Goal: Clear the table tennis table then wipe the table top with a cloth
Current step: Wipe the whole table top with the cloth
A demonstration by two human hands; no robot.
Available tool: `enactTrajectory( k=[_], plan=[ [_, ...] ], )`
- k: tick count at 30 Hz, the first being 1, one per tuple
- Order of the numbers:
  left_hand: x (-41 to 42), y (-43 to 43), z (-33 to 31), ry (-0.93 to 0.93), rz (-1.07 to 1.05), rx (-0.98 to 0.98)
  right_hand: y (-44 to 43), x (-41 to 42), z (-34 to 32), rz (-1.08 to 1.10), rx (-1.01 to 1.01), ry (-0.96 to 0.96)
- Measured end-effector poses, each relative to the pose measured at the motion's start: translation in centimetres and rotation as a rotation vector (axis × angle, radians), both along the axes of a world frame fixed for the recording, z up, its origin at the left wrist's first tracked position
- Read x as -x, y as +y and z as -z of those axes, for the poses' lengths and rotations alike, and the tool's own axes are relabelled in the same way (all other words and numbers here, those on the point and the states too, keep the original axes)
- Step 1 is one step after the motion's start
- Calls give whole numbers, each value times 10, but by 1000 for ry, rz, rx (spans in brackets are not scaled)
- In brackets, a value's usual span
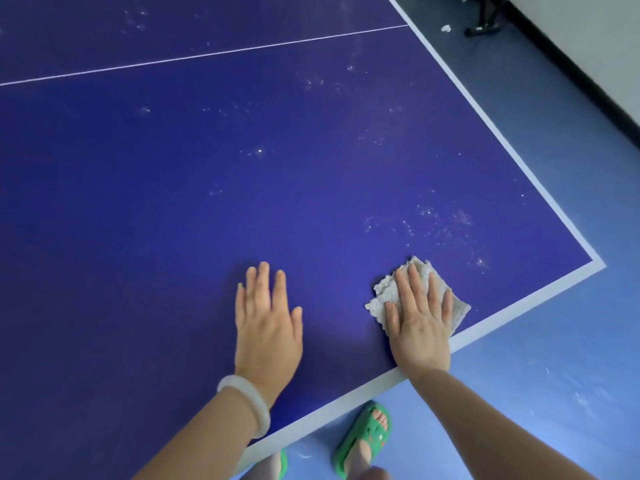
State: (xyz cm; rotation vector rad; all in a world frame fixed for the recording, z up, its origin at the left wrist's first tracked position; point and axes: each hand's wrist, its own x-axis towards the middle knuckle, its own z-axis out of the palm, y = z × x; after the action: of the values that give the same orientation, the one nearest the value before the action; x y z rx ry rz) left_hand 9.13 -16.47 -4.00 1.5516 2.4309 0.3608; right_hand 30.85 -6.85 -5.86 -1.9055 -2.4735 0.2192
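Dark blue table top (173, 202) fills most of the view, crossed by one thin white centre line (207, 55) and edged with a white border (519, 154) that turns at the near right corner. One left hand (266, 327) lies flat on the bare surface, fingers straight and slightly spread, gripping nothing. One pale bracelet (247, 400) sits on that wrist. Below the table edge, two green sandals show on the light blue floor (554, 375): one (282, 462) partly cut off at the bottom, the other (367, 434) in fuller view.

To the right, one right hand (419, 327) presses flat, fingers straight, on one crumpled grey-white cloth (384, 292). The cloth lies on the table top just inside the near border, close to the right corner. Scattered white specks (433, 216) mark the surface beyond the cloth. At the far right, a black stand base (485, 19) and one white scrap (445, 28) rest on the floor.
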Motion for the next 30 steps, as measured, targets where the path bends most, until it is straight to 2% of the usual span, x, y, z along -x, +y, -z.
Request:
enactTrajectory(
  k=[6, 9, 12, 15, 17, 19, 23, 25, 30],
  plan=[
    [-67, 60, 7, -100, -236, 127, 3, -2, 3, -23, -10, 4],
    [-80, 65, 12, -10, -271, 136, 4, -6, 2, -91, -10, 22],
    [-84, 65, 20, 78, -285, 132, 14, -38, 5, -364, 4, 25],
    [-86, 66, 24, 129, -300, 135, 45, -95, 5, -690, -6, -53],
    [-87, 66, 25, 155, -309, 126, 84, -128, 1, -786, -23, -108],
    [-88, 67, 25, 168, -322, 120, 124, -152, -2, -692, -11, -128],
    [-90, 68, 22, 185, -334, 118, 136, -161, -5, -107, 20, 7],
    [-90, 69, 20, 188, -341, 128, 112, -142, -2, -59, -6, 4],
    [-90, 70, 20, 218, -342, 155, 64, -68, 5, -666, -8, -43]
  ],
)
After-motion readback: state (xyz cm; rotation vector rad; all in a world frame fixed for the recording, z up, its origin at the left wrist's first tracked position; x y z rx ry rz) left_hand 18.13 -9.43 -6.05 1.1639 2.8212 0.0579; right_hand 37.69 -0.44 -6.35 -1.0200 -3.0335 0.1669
